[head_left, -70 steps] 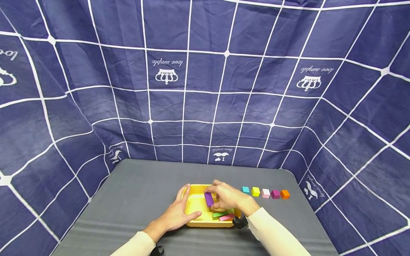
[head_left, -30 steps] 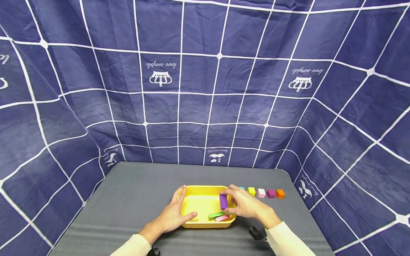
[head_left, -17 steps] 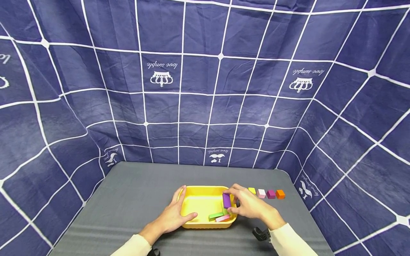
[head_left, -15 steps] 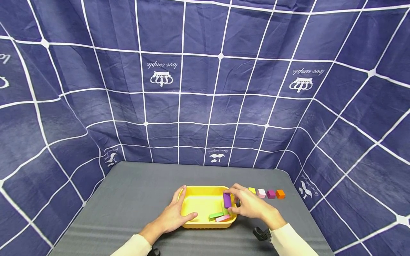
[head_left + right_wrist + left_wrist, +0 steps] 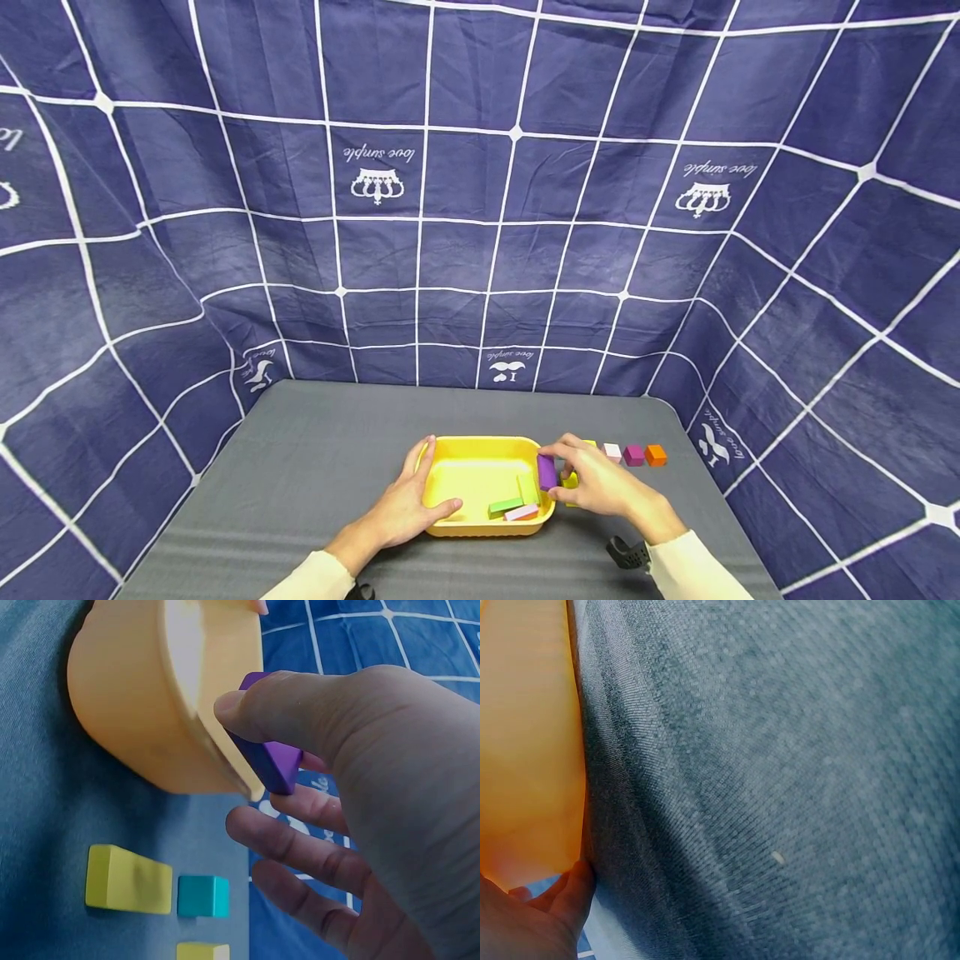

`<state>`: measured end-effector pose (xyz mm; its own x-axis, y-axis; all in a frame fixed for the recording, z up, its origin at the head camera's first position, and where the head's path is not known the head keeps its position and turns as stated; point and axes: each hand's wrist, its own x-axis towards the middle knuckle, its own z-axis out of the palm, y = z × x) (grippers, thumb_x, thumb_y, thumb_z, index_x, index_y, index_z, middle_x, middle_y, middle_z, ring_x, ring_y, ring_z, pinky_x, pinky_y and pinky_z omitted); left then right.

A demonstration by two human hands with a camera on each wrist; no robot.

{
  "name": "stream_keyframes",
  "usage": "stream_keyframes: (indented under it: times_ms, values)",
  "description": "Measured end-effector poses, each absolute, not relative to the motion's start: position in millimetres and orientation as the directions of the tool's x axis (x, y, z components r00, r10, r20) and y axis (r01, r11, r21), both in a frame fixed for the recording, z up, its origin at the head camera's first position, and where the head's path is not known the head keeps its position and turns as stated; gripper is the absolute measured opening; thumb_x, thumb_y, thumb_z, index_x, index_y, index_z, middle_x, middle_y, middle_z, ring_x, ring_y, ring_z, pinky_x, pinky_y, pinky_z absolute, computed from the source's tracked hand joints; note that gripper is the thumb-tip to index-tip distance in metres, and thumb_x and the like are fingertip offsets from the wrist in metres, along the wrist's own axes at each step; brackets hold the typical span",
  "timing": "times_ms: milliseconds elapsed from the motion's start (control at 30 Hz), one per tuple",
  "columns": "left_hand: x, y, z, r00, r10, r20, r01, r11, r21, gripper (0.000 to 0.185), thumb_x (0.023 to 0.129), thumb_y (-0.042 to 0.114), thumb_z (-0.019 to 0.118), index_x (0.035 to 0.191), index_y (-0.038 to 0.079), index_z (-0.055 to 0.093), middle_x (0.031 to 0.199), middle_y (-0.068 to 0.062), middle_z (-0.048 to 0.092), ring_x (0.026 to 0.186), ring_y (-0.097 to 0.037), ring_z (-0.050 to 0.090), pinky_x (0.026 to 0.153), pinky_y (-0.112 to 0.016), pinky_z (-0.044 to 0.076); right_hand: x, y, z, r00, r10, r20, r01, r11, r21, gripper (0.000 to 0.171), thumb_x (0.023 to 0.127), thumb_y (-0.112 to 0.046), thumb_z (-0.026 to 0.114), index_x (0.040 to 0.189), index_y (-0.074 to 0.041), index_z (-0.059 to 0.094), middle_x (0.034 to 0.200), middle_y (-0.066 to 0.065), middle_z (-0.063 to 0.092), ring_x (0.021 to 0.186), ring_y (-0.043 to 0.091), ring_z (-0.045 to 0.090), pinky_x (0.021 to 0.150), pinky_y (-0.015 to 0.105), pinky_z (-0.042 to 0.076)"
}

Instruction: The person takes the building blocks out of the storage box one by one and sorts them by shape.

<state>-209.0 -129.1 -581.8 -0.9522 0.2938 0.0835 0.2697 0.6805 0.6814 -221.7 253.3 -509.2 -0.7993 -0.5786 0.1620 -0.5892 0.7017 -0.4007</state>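
Note:
In the head view, my right hand (image 5: 596, 483) pinches a purple rectangular block (image 5: 547, 472) at the right rim of a yellow plastic tray (image 5: 491, 529). The right wrist view shows the thumb and index finger on the purple block (image 5: 281, 761), the other fingers spread. My left hand (image 5: 408, 500) holds the tray's left end, thumb over the rim and fingers along the outside. Inside the tray lie a green block (image 5: 505, 507), a pink block (image 5: 522, 513) and a yellowish block (image 5: 528, 489).
Right of the tray, a yellow block (image 5: 131, 879) lies near a teal cube (image 5: 202, 896) and a yellow cube (image 5: 202, 951). A row continues with a pale pink cube (image 5: 612, 452), a magenta cube (image 5: 634, 455) and an orange cube (image 5: 656, 455). Blue grid cloth (image 5: 465, 250) surrounds the grey table (image 5: 337, 433).
My right hand has carried the purple block rightward from above the tray's middle to its right rim, uncovering the yellowish block inside. My left hand keeps its hold on the tray.

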Motion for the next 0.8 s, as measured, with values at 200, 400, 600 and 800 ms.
stream_keyframes:
  times_ms: [200,400,600,800]
  values:
    - [-209,-129,-585,-0.951,0.296,0.092,0.277,0.682,0.677,0.124,0.096,0.059,0.089,0.186,0.004,0.024,0.192,-0.017,0.025,0.143,-0.050,0.070,0.119,-0.072,0.056,-220,262,-510,-0.797,-0.577,0.175,-0.597,0.713,-0.367,0.060,0.092,-0.021,0.100,0.146,-0.007,0.077,0.120,0.001,0.072,0.093,0.019,0.072,0.082,0.026,0.056]
    - [-211,-129,-588,-0.950,0.299,0.094,0.282,0.682,0.675,0.124,0.096,0.060,0.089,0.186,0.005,0.022,0.192,-0.017,0.025,0.140,-0.049,0.072,0.119,-0.071,0.057,-219,271,-513,-0.809,-0.566,0.159,-0.580,0.727,-0.368,0.061,0.092,-0.020,0.099,0.147,-0.008,0.076,0.123,0.001,0.072,0.093,0.017,0.072,0.081,0.026,0.059]
    - [-212,-130,-585,-0.948,0.302,0.100,0.287,0.676,0.679,0.124,0.097,0.061,0.088,0.187,0.006,0.022,0.192,-0.018,0.024,0.139,-0.051,0.072,0.119,-0.071,0.057,-219,279,-515,-0.824,-0.548,0.142,-0.555,0.734,-0.390,0.064,0.092,-0.018,0.099,0.150,-0.005,0.075,0.125,0.002,0.071,0.096,0.021,0.074,0.087,0.037,0.067]
    - [-210,-130,-583,-0.950,0.300,0.090,0.278,0.677,0.681,0.124,0.097,0.061,0.088,0.187,0.007,0.022,0.192,-0.018,0.024,0.141,-0.052,0.071,0.119,-0.073,0.056,-217,286,-518,-0.826,-0.544,0.144,-0.551,0.731,-0.402,0.064,0.092,-0.017,0.099,0.150,-0.003,0.075,0.124,0.003,0.068,0.093,0.016,0.076,0.087,0.037,0.067]
